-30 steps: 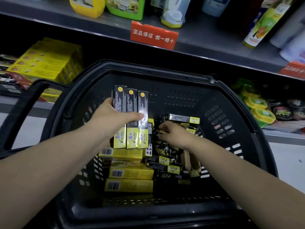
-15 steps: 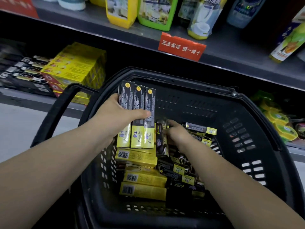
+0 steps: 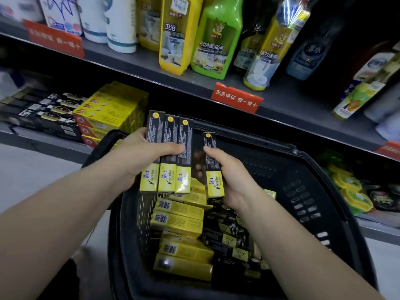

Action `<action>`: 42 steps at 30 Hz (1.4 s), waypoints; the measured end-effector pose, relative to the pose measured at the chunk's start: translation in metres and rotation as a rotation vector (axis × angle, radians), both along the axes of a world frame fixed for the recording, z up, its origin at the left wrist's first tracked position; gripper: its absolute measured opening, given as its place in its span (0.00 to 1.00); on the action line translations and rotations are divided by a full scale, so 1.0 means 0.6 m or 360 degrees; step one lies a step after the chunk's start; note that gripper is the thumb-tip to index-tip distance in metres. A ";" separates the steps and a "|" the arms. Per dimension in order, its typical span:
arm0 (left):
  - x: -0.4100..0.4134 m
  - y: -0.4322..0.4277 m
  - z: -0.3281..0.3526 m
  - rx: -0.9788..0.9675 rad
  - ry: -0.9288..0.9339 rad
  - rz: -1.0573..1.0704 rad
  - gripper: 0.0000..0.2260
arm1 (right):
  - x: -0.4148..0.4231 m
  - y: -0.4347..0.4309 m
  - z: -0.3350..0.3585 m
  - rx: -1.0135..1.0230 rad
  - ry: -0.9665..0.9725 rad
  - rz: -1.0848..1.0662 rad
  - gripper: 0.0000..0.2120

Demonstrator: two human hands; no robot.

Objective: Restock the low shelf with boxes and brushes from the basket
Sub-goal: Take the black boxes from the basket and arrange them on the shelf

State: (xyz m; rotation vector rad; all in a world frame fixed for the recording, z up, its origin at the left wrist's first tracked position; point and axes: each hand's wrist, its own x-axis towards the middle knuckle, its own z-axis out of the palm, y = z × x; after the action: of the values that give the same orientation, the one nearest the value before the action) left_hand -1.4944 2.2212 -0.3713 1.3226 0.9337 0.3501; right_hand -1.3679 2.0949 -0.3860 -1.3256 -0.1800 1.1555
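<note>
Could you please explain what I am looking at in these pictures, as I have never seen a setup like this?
There is no machine here. A person wears one camera on the head, looking down at their own two bare hands, and every picture comes from it. The left hand grips three black-and-yellow boxes side by side. The right hand holds a fourth box next to them. Below is a black basket with more yellow boxes and dark packs. Behind it, the low shelf carries similar stock, and cleaner bottles stand above.
</note>
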 end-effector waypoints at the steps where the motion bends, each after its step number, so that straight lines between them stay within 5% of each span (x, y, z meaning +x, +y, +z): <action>1: -0.009 0.012 0.007 0.0052 -0.0018 0.0043 0.18 | 0.000 0.006 0.001 0.0002 0.0022 -0.0011 0.17; 9: -0.072 0.098 0.002 -0.0070 -0.0041 0.0439 0.22 | -0.015 0.088 0.016 -0.0131 -0.0226 0.0218 0.19; 15: -0.086 0.122 -0.012 -0.0240 -0.0127 0.0683 0.19 | -0.017 0.159 0.030 -0.0250 -0.0298 0.0214 0.06; 30: -0.052 0.077 -0.032 -0.0609 -0.0060 0.0473 0.20 | 0.055 0.147 0.040 -0.0215 -0.0594 -0.0193 0.08; 34: -0.047 0.079 -0.031 -0.0702 -0.0117 0.0476 0.20 | 0.062 0.158 0.034 -0.0346 -0.1064 0.0068 0.18; 37: -0.060 0.114 -0.031 -0.0482 -0.0121 0.0742 0.22 | 0.066 0.191 0.032 -0.0602 -0.1459 0.0378 0.22; 42: -0.091 0.165 -0.049 -0.0149 -0.0041 0.0919 0.24 | 0.068 0.290 -0.009 -0.0908 -0.1886 0.0811 0.16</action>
State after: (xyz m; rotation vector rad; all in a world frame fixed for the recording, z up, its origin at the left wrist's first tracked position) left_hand -1.5493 2.3201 -0.4004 0.9412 1.2876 0.7537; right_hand -1.3271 2.2691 -0.3916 -2.4567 -1.1611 0.6770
